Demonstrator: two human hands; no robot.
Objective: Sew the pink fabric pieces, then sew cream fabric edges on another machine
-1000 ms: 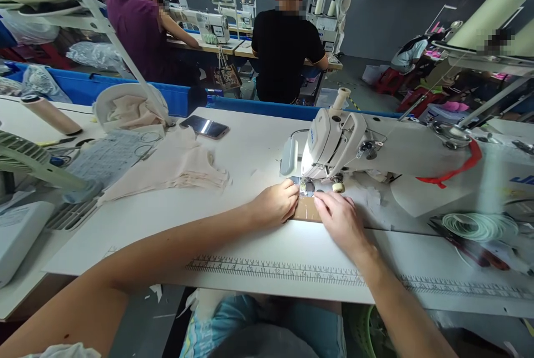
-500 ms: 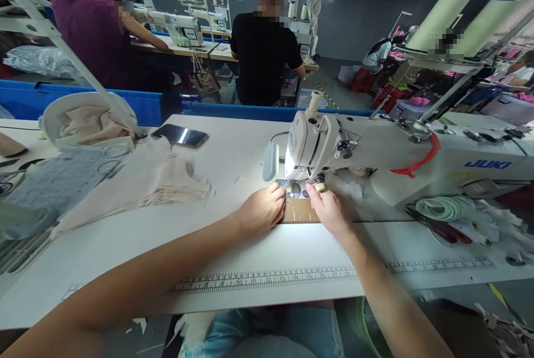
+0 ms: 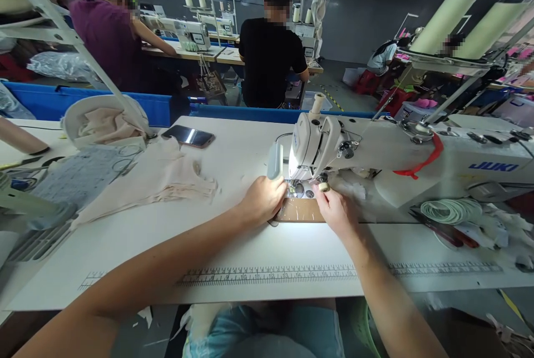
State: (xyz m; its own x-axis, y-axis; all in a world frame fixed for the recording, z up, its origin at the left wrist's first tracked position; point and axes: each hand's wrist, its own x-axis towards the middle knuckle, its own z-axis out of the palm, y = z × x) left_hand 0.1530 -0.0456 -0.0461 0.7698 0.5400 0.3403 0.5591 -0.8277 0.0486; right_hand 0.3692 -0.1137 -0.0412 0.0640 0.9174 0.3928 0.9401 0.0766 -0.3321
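My left hand (image 3: 262, 200) is closed, its fingertips pinched just left of the needle area of a white sewing machine (image 3: 311, 147). A thin dark loop shows below these fingers; what they hold is too small to make out. On the other side of the presser foot (image 3: 297, 188), my right hand (image 3: 337, 210) is closed too, thumb and forefinger together under a small round knob (image 3: 322, 182). Whatever is in that pinch is hidden. Between the hands, a brown plate (image 3: 301, 210) shows in front of the needle.
Left on the white table (image 3: 233, 247) lie beige fabric pieces (image 3: 154, 180), a phone (image 3: 188, 136) and a fabric-filled bowl (image 3: 104, 119). At right are a pale green cord coil (image 3: 450, 209) and red-handled snips (image 3: 453, 234). Two people sit ahead.
Both hands have moved slightly apart, showing more of the brown plate between them. The whole view has shifted a little.
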